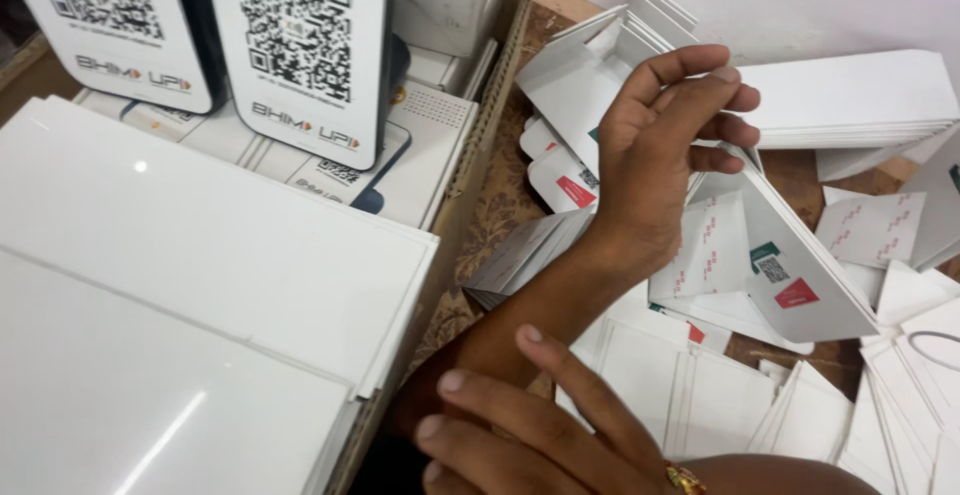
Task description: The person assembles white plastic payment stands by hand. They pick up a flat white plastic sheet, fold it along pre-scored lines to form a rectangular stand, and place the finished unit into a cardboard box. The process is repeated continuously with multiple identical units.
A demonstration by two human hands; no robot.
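My left hand [650,155] reaches across to a heap of white folded cards [590,75], its back toward me. Its fingers curl over the top edge of one large white folded card [800,255] that bears a small green sticker and a small red one. That card leans on other loose cards. My right hand [540,435] is low in the view, with its fingers spread and pointing left. It rests against my left forearm and holds nothing. A gold-coloured band [685,477] sits at its wrist.
A stack of large glossy white sheets [180,285] fills the left. Behind it, two white stands printed with square code patterns [300,45] sit in a cardboard box [490,105]. A thick pile of white cards [850,95] lies at the back right. More cards cover the brown patterned surface [500,205].
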